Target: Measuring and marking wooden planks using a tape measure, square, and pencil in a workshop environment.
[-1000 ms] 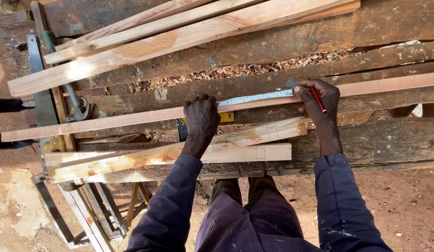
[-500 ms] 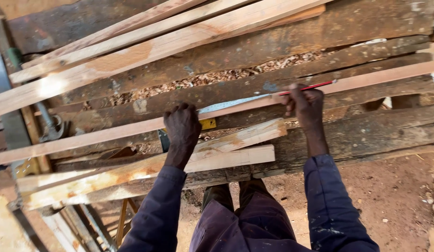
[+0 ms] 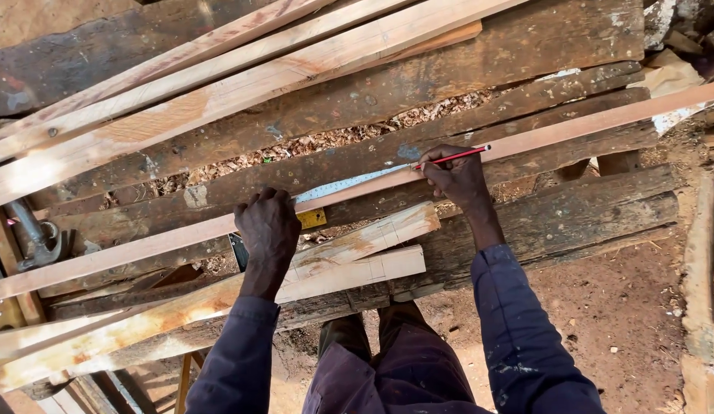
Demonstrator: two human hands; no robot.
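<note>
Batten, long and reddish, lies across my dark bench planks with the steel rule pinned under my clenched left hand, and my right hand, pinching the red pencil, may mismark if the rule skids

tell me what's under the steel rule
The rule lies on a long thin batten. Its near end is hidden under the left hand; the right hand covers the far end.
</note>
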